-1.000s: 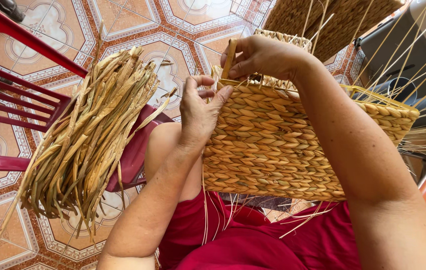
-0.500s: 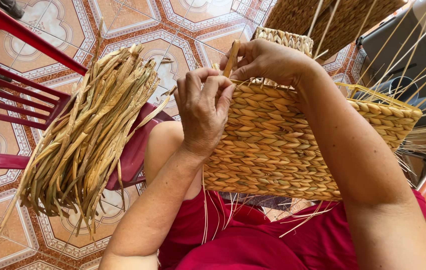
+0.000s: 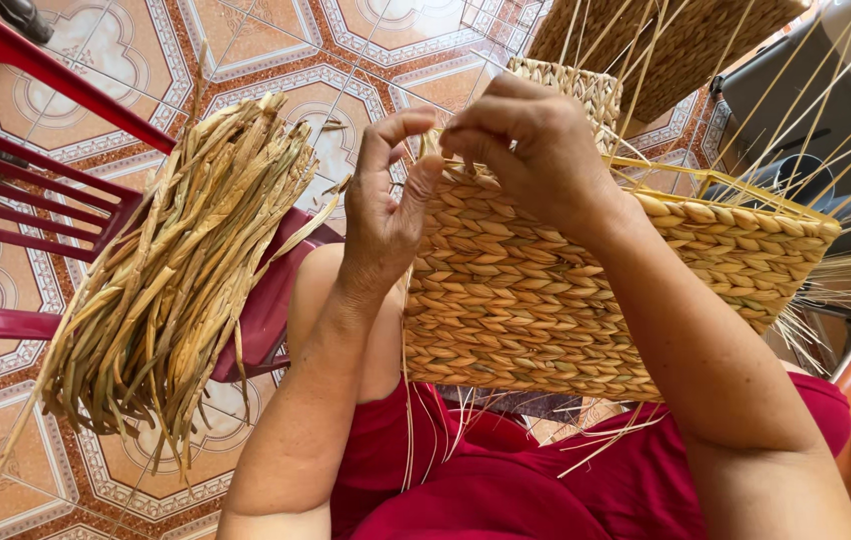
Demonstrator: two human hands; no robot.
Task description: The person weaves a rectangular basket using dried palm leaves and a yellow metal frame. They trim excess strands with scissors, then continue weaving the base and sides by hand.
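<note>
Hands are meeting at the top near-left corner of the woven basket [image 3: 566,290], which is resting upright on the person's lap, against the red clothing [image 3: 486,490]. The left hand [image 3: 386,200] is curling its thumb and forefinger together at the rim, and the right hand [image 3: 536,140] is closing its fingers down over the same spot; a strand seems to be pinched between them, though the fingers are hiding it, so I cannot tell exactly what each is clamping. Half a second ago the left hand was lying more flatly over the basket's corner, and a second ago a pale strand was standing up between the right hand's fingers; now that strand is no longer showing and both hands are bunching tighter at the rim, which suggests it is being tucked or pulled into the weave. Thin uprights [image 3: 746,110] are fanning out from the basket's far right edge. A bundle of dried rush [image 3: 186,270] is lying across a red plastic chair [image 3: 36,180] to the left, over the patterned tile floor [image 3: 276,40].
</note>
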